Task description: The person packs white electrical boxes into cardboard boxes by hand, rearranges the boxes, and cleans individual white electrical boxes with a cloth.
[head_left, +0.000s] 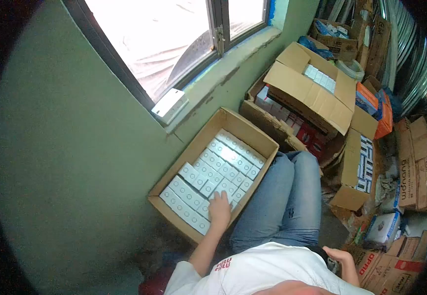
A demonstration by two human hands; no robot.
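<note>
An open cardboard box (159, 193) beside my legs holds rows of small white boxes (186, 195), each marked with a round symbol. My left hand (220, 209) reaches into it, its fingers touching the white boxes near the side closest to my legs. The fingertips are small in view, and whether they grip one box cannot be made out. My right hand (339, 255) is near my hip, curled round a dark object (327, 258) that I cannot make out.
A window sill (238, 61) with a white box (170, 104) runs along the green wall. Open cartons (316, 93) with small boxes stand ahead. Another carton (348, 196) stands at the right, near flattened cardboard (412, 169) and metal coils (400, 44).
</note>
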